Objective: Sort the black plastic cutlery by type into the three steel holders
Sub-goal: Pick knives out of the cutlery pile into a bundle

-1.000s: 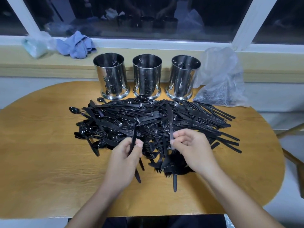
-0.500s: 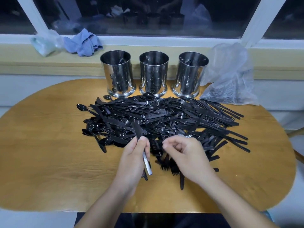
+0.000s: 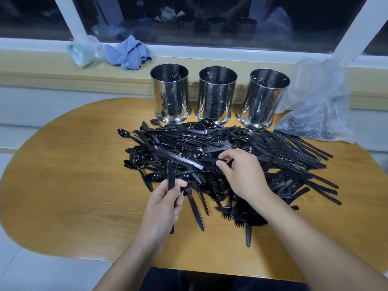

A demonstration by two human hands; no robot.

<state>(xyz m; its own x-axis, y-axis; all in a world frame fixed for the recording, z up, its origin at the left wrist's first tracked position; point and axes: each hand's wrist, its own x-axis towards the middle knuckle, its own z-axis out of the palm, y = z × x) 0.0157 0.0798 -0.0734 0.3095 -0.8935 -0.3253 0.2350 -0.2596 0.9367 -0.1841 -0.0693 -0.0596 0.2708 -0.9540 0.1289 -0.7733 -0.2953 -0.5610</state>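
Note:
A big heap of black plastic cutlery (image 3: 241, 148) covers the middle of the wooden table (image 3: 69, 185): spoons at the left, knives and forks mixed across. Three steel holders stand in a row at the back: the left holder (image 3: 171, 91), the middle holder (image 3: 216, 94) and the right holder (image 3: 263, 97), each with a few pieces inside. My left hand (image 3: 161, 208) grips black knives (image 3: 171, 177) at the heap's near edge. My right hand (image 3: 241, 173) reaches into the pile and pinches the end of another black piece (image 3: 221, 160).
A clear plastic bag (image 3: 315, 106) with more dark pieces lies at the back right. On the window sill rest a blue cloth (image 3: 128, 53) and a crumpled pale bag (image 3: 83, 51). The table's curved edge runs close in front of me.
My right hand has moved up and forward from the heap's near edge into the pile and now pinches a piece. My left hand keeps its knives, slightly lower and left. The camera has tilted.

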